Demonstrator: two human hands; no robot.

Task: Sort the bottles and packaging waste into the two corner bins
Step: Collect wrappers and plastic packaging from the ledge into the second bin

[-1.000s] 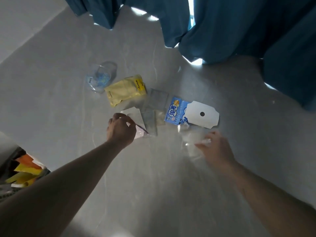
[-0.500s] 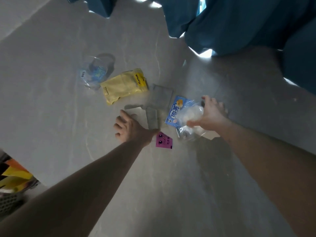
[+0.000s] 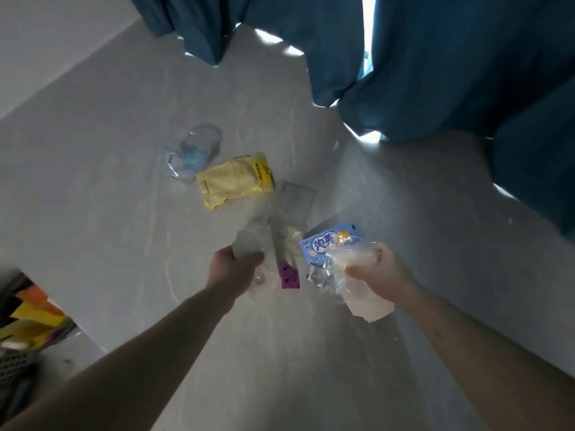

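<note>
The left hand (image 3: 236,269) grips a clear plastic sleeve (image 3: 253,241); the right hand (image 3: 378,270) clutches crumpled clear film and a blue printed packet (image 3: 326,245) above the grey floor (image 3: 109,213).

Your yellow pouch (image 3: 235,179) carries a brighter yellow band with dark lettering. The packet (image 3: 326,245) by your right hand (image 3: 378,272) is blue with white characters and an orange spot. The small card (image 3: 288,276) is magenta with dark dots. The curtain (image 3: 435,66) is teal, the floor (image 3: 124,197) pale grey, faintly veined.
</note>
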